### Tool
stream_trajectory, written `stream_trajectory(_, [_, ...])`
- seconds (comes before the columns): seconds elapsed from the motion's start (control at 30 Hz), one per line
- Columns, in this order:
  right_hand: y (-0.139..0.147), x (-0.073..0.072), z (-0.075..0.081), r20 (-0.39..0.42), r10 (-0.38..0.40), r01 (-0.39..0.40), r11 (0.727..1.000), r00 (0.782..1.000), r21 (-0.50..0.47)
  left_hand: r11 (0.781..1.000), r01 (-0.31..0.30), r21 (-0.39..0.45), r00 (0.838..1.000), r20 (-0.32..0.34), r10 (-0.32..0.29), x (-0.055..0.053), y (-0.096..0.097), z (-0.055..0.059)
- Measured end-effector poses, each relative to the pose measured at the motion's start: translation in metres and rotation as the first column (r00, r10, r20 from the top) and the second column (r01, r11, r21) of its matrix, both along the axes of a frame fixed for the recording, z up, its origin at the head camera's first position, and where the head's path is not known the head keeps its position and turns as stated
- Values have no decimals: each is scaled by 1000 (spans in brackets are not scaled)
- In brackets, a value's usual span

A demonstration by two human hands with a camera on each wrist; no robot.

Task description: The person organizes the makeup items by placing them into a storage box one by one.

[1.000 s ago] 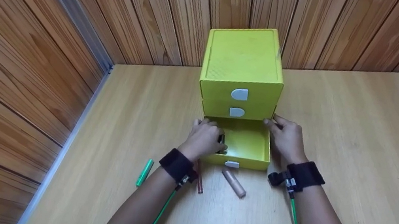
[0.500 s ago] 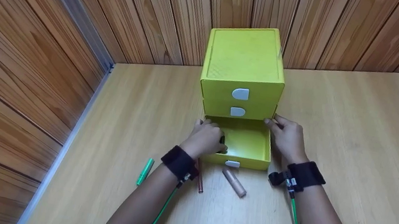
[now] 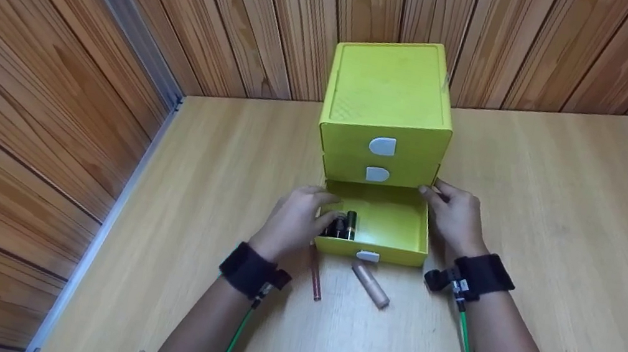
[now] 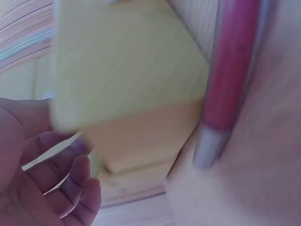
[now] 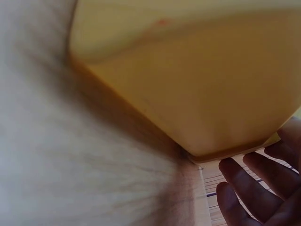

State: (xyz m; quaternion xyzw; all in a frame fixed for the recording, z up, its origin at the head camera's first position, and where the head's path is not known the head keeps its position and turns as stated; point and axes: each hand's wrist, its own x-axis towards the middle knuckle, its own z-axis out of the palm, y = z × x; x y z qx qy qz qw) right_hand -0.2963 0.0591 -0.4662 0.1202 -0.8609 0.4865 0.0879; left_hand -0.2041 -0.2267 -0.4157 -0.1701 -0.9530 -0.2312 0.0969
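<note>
In the head view a yellow drawer unit (image 3: pixel 392 87) stands with its bottom drawer (image 3: pixel 402 218) pulled out. Several small black cylinders (image 3: pixel 351 225) stand or lean in the drawer's front left corner; their kind is unclear. My left hand (image 3: pixel 295 217) hovers at the drawer's left wall, fingers loosely bent and holding nothing. In the left wrist view those fingers (image 4: pixel 61 174) are spread beside the yellow box. My right hand (image 3: pixel 455 217) grips the unit's right side by the drawer, thumb at the front corner; its fingers (image 5: pixel 254 188) touch the edge in the right wrist view.
A slim dark red stick (image 3: pixel 316 274) and a pinkish-tan tube (image 3: pixel 370 286) lie on the wooden table (image 3: pixel 562 240) before the drawer. Wood-panelled walls (image 3: pixel 276 19) close off the back and left. A green cable trails from each wrist strap.
My left hand has let go of a black cylinder and drawn back leftward, uncovering the black cylinders. The left wrist now hides the green stick. My right hand stays in place.
</note>
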Motion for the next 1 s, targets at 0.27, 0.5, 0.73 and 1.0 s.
stream_trajectory(0.27, [1, 0, 1, 19, 4, -4, 1000, 1000, -12, 993, -115, -26, 992, -62, 113, 32, -46, 13])
stream_trajectory(0.5, [0, 1, 0, 32, 0, 1, 1000, 999, -9, 978, -204, -42, 979, -12, 203, 63, -86, 3])
stream_trajectory(0.73, [2, 1, -1, 59, 10, -9, 1000, 998, -21, 971, -229, -72, 970, 60, 234, 81, -109, -13])
stream_trajectory(1.0, [0, 0, 1, 68, 9, -7, 1000, 998, -27, 951, -269, -154, 910, 283, 304, 89, -116, -20])
